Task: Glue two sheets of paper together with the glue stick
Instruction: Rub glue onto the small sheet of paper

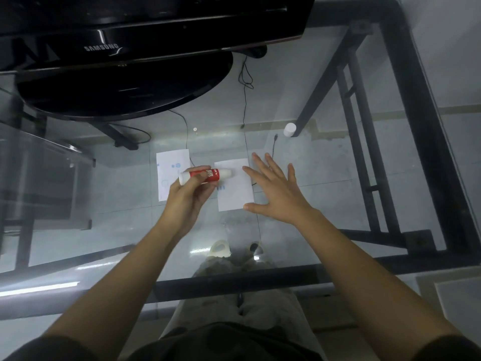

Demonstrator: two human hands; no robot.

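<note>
Here left hand (191,190) grips glue stick (205,175).

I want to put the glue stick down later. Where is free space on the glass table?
Free: the glass table right of the right hand, below the white cap; also the near strip before both sheets. Crowded: left sheet, right sheet, and the monitor base behind.

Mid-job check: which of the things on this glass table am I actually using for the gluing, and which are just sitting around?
In use:
- glue stick, held in the left hand
- left sheet
- right sheet, with the open right hand at its edge
- white cap, probably the stick's

Lying about:
- Samsung monitor
- cables
</note>
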